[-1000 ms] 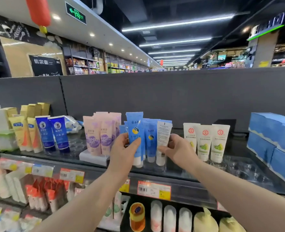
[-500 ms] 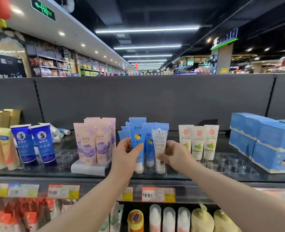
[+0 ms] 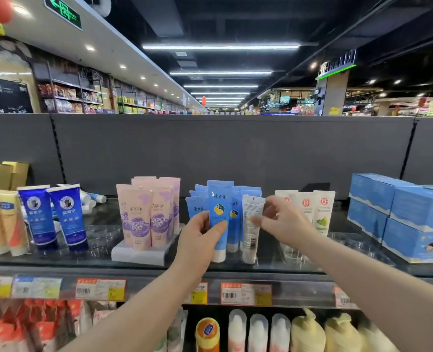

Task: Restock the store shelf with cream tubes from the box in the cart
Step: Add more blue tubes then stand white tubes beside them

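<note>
head view: our left hand (image 3: 197,240) grips the front blue tube (image 3: 219,202) near the front edge of the shelf (image 3: 65,261). our right hand (image 3: 284,224) is blurred, so we cannot tell its grip. its nudge could topple the back-facing tube (image 3: 251,208).

The dark shelf (image 3: 83,261) carries upright yellow tubes (image 3: 9,219), navy tubes (image 3: 68,214), pink tubes (image 3: 139,214) on a white stand (image 3: 139,255), light-blue cream tubes (image 3: 219,199), white tubes (image 3: 323,212) and stacked blue boxes (image 3: 413,212).

Blue boxes (image 3: 413,207) — price tags (image 3: 246,293).
</note>
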### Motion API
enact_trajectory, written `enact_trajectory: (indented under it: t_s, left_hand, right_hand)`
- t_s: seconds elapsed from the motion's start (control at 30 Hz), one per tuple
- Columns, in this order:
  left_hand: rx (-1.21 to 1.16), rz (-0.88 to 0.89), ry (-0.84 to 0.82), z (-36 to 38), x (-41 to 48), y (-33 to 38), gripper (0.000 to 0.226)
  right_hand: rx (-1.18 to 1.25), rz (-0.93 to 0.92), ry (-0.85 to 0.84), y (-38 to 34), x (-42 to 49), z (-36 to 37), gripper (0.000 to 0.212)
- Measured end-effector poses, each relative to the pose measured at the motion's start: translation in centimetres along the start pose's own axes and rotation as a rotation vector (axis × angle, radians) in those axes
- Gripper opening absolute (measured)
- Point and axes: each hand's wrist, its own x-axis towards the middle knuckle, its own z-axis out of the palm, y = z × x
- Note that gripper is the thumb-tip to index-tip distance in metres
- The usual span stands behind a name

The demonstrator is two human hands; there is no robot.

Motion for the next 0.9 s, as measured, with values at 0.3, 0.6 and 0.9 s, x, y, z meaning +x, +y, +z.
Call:
enact_trajectory:
  t_s: [0.3, 0.6, 0.9]
  left_hand:
    - [-0.079, -0.088, -0.084, 1.6, 0.0, 1.1, 0.019]
    - [-0.024, -0.052, -0.074, 2.3, 0.4, 2.0, 0.02]
    - [0.718, 0.344, 0.251, -0.2, 2.9, 1.2, 0.034]
  right_hand:
    - [-0.238, -0.479, -0.143, -4.9, 2.2, -4.7, 0.057]
    - [-0.19, -0.434, -0.291, -7.2, 3.2, -5.2, 0.04]
    - [-0.249, -0.439, -0.189, -7.3, 4.8, -4.6, 0.014]
